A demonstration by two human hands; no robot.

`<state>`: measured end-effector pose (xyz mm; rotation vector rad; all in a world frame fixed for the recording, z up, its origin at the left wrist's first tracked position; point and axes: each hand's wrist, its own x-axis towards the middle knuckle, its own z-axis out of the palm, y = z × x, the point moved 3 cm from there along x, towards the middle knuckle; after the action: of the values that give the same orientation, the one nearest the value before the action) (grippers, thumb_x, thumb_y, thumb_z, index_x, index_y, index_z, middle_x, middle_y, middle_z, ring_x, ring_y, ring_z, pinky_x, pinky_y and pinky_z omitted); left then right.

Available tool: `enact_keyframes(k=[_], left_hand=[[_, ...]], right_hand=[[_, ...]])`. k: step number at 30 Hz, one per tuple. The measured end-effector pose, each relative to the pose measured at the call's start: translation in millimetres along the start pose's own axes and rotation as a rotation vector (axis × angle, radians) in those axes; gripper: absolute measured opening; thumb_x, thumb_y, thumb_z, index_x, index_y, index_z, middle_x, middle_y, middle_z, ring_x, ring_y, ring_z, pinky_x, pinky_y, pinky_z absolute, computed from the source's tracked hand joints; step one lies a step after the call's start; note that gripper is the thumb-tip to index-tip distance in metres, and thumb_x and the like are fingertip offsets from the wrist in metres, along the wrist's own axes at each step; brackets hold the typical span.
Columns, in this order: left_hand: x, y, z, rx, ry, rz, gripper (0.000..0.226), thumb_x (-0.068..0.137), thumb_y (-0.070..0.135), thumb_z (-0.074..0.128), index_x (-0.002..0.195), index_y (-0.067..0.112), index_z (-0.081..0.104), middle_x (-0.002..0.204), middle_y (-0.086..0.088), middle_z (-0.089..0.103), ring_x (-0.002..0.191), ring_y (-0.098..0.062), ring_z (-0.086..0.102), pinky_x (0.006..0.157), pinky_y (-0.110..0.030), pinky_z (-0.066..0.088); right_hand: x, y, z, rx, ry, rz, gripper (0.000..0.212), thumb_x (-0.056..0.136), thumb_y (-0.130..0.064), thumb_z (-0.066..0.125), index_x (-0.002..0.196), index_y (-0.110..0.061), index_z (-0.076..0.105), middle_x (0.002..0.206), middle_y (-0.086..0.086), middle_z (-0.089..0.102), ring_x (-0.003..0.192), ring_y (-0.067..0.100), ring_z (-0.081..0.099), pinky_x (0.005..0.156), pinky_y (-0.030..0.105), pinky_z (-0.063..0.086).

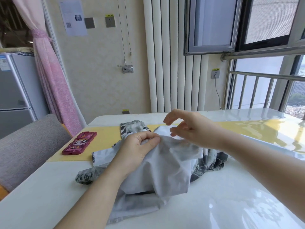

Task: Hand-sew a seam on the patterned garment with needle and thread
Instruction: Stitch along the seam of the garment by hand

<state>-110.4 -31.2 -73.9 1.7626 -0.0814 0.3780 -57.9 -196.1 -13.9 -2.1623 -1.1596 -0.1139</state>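
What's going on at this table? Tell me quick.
A person is working on a grey patterned garment bunched on the glossy white table. The left hand pinches a fold of it; the right hand hovers above, fingers curled. No needle or thread is discernible. A pink cartoon phone lies to the left.

Thin matt cloth, the garment [173, 162] bunched in my left hand [138, 149] — pale and smooth inside, printed grey at its edges; beneath it a glossy white table [231, 204], mirror-bright; a yellow strip [105, 138] under the same sheen; a shiny pink plastic phone case [79, 142]; a coarse grey woven chair [29, 146] — and a brushed metal railing [264, 75].
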Motion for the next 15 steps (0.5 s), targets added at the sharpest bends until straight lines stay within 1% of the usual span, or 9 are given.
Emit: enact_keyframes(k=[1, 3, 5, 6, 8, 10, 11, 13, 15], left_hand=[[0, -1, 0, 0.002, -0.001, -0.008, 0.014, 0.088, 0.016, 0.064, 0.079, 0.023, 0.073, 0.078, 0.010, 0.071, 0.074, -0.003, 0.064, 0.073, -0.015, 0.048], [1, -1, 0, -0.013, -0.001, -0.024, 0.013, 0.088, 0.016, 0.064, 0.080, 0.021, 0.072, 0.078, 0.009, 0.071, 0.074, -0.004, 0.063, 0.073, -0.015, 0.048], [1, -1, 0, -0.060, -0.008, -0.047, 0.011, 0.088, 0.015, 0.063, 0.081, 0.017, 0.072, 0.078, 0.006, 0.071, 0.074, -0.006, 0.063, 0.071, -0.015, 0.048], [1, 0, 1, -0.085, -0.010, -0.059, 0.010, 0.087, 0.015, 0.064, 0.082, 0.016, 0.072, 0.079, 0.004, 0.071, 0.074, -0.008, 0.063, 0.072, -0.016, 0.048], [1, 0, 1, -0.132, -0.027, -0.080, 0.011, 0.084, 0.020, 0.066, 0.086, 0.013, 0.072, 0.084, -0.002, 0.072, 0.077, -0.012, 0.064, 0.073, -0.019, 0.049], [1, 2, 1, -0.179, -0.068, -0.096, 0.022, 0.077, 0.029, 0.068, 0.089, 0.011, 0.073, 0.089, -0.007, 0.073, 0.079, -0.013, 0.065, 0.072, -0.018, 0.051], [1, 2, 1, -0.191, -0.086, -0.101, 0.026, 0.073, 0.031, 0.068, 0.089, 0.011, 0.073, 0.090, -0.007, 0.073, 0.080, -0.013, 0.066, 0.072, -0.018, 0.051], [0, 2, 1, -0.199, -0.109, -0.111, 0.024, 0.072, 0.031, 0.068, 0.087, 0.014, 0.073, 0.092, -0.006, 0.074, 0.082, -0.013, 0.067, 0.074, -0.018, 0.050], [-1, 2, 0, -0.207, -0.110, -0.121, 0.021, 0.075, 0.029, 0.066, 0.088, 0.014, 0.073, 0.094, -0.007, 0.074, 0.085, -0.013, 0.068, 0.075, -0.019, 0.050]], right_hand=[[2, 4, -5, -0.046, 0.063, 0.015, 0.016, 0.092, -0.016, 0.058, 0.093, -0.032, 0.058, 0.101, -0.010, 0.064, 0.077, 0.010, 0.067, 0.068, 0.027, 0.053], [3, 10, -16, -0.170, 0.251, 0.028, 0.015, 0.088, -0.020, 0.062, 0.082, -0.034, 0.062, 0.086, -0.012, 0.062, 0.075, 0.009, 0.062, 0.069, 0.028, 0.050], [0, 6, -23, -0.293, 0.406, -0.030, 0.007, 0.083, -0.025, 0.067, 0.081, -0.032, 0.067, 0.084, -0.010, 0.057, 0.082, 0.012, 0.056, 0.074, 0.030, 0.047], [-2, 1, -22, -0.337, 0.404, -0.106, 0.004, 0.081, -0.028, 0.069, 0.084, -0.031, 0.069, 0.087, -0.008, 0.056, 0.086, 0.014, 0.054, 0.077, 0.031, 0.045], [-7, -13, -9, -0.409, 0.263, -0.293, 0.013, 0.078, -0.032, 0.069, 0.091, -0.031, 0.071, 0.095, -0.006, 0.055, 0.090, 0.016, 0.051, 0.081, 0.030, 0.042], [-10, -19, 9, -0.484, 0.155, -0.419, 0.017, 0.075, -0.031, 0.068, 0.093, -0.032, 0.070, 0.100, -0.005, 0.055, 0.091, 0.018, 0.052, 0.082, 0.032, 0.043], [-9, -19, 15, -0.526, 0.153, -0.462, 0.018, 0.074, -0.029, 0.069, 0.092, -0.032, 0.070, 0.101, -0.005, 0.055, 0.091, 0.019, 0.052, 0.081, 0.034, 0.045], [-7, -16, 24, -0.562, 0.194, -0.526, 0.013, 0.075, -0.026, 0.071, 0.088, -0.029, 0.070, 0.098, -0.004, 0.057, 0.087, 0.020, 0.053, 0.077, 0.035, 0.047], [-4, -14, 27, -0.512, 0.229, -0.552, 0.006, 0.080, -0.025, 0.066, 0.084, -0.025, 0.071, 0.095, -0.004, 0.060, 0.085, 0.020, 0.054, 0.075, 0.034, 0.047]])
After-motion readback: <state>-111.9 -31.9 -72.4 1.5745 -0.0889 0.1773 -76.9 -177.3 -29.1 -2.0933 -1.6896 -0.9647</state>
